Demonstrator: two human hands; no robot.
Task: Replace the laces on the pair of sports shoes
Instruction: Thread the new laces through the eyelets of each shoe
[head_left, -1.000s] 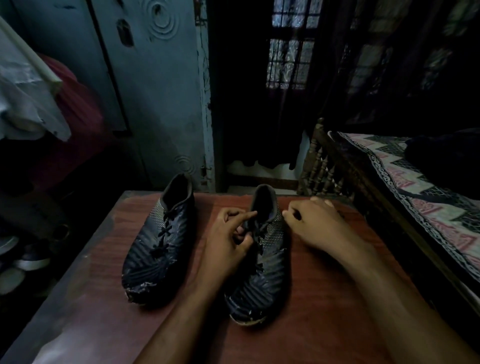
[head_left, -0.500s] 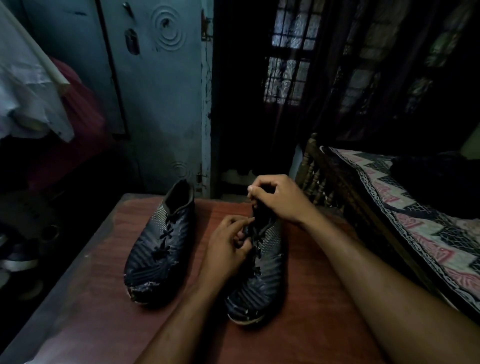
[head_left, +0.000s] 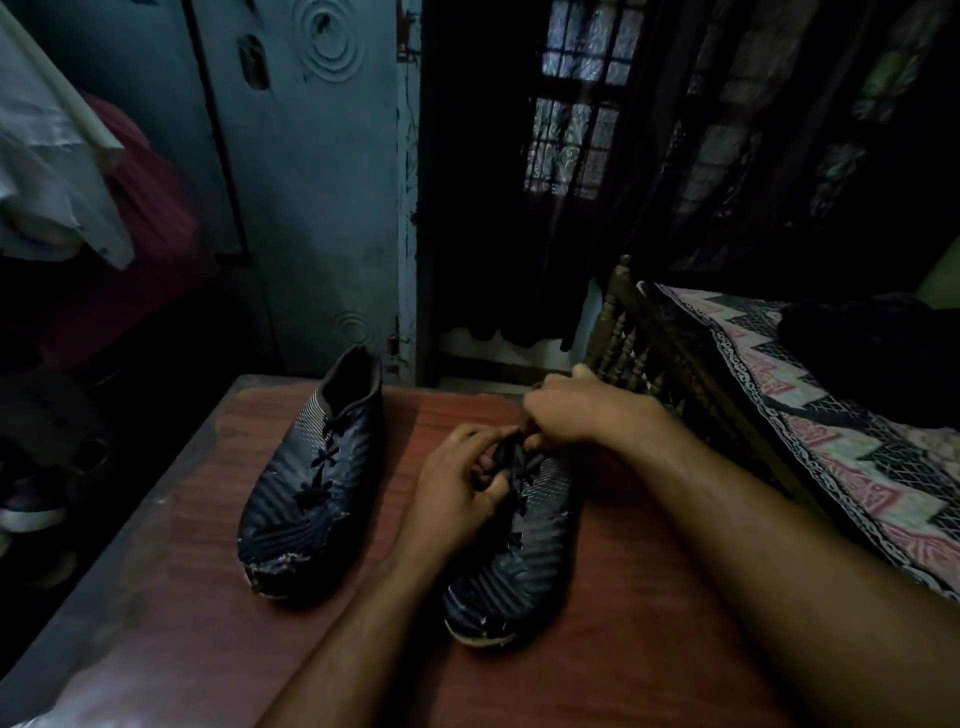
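Two dark sports shoes stand on a reddish wooden table (head_left: 623, 665), toes toward me. The left shoe (head_left: 311, 493) is laced with a black lace (head_left: 318, 467) and nobody touches it. The right shoe (head_left: 524, 551) lies under both my hands. My left hand (head_left: 457, 488) has its fingers curled at the lacing near the shoe's throat and pinches the black lace (head_left: 514, 467). My right hand (head_left: 576, 410) sits over the shoe's collar, fingers curled down on the same lace. The heel and opening of this shoe are hidden by my hands.
A bed (head_left: 831, 415) with a patterned cover and a carved wooden rail (head_left: 623, 332) stands close on the right. A blue door (head_left: 311, 182) is behind the table. Hanging clothes (head_left: 62, 171) and more footwear (head_left: 31, 514) fill the dark left side.
My right hand came from the table beside the right shoe up to its collar, then dropped lower onto the lacing, close to my left hand. The left shoe has not moved.
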